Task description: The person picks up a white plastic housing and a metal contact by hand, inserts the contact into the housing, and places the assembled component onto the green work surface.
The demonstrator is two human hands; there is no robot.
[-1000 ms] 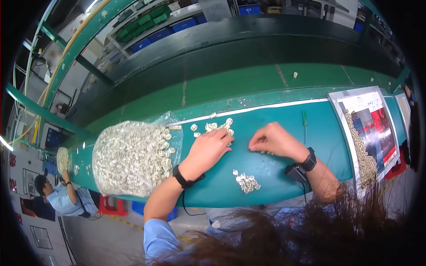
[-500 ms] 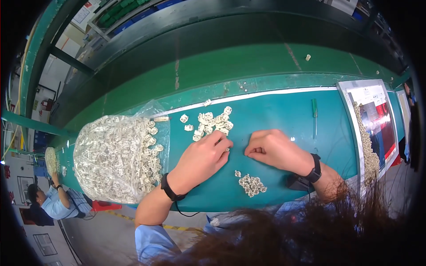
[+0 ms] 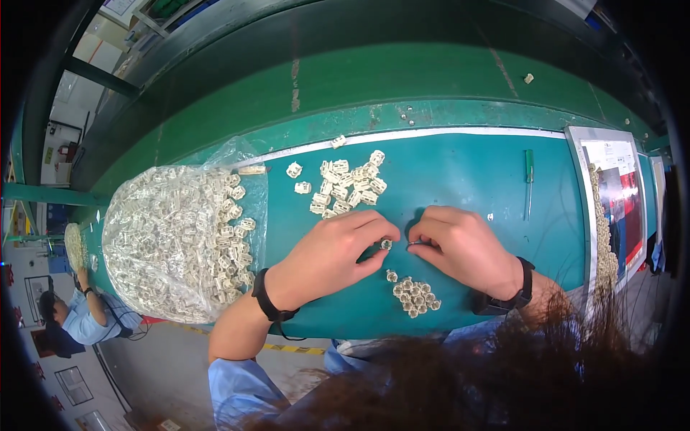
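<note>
The left hand (image 3: pixel 327 251) is pinching a hollow cream plastic part (image 3: pixel 387 244) between thumb and fingers, gripping its sides, presumably so its open end is staying uncovered. The part is sitting right at the fingertips, facing the right hand (image 3: pixel 467 248) across a small gap. The right fingers are forming a narrow pinch, apparently holding a small grey piece (image 3: pixel 415 243) too hidden to identify. Just below the gap, a tight cluster of cream parts (image 3: pixel 413 296) is resting, mostly showing hollow ends, likely grouped there for short reach. Beyond the left fingers, a looser pile (image 3: pixel 345 183) is lying on the table (image 3: pixel 460 172); farther left, a clear plastic bag (image 3: pixel 165 241) is bulging with similar parts, its mouth facing the pile. A green-handled screwdriver (image 3: pixel 529 169) is lying apart, beyond the right hand.
</note>
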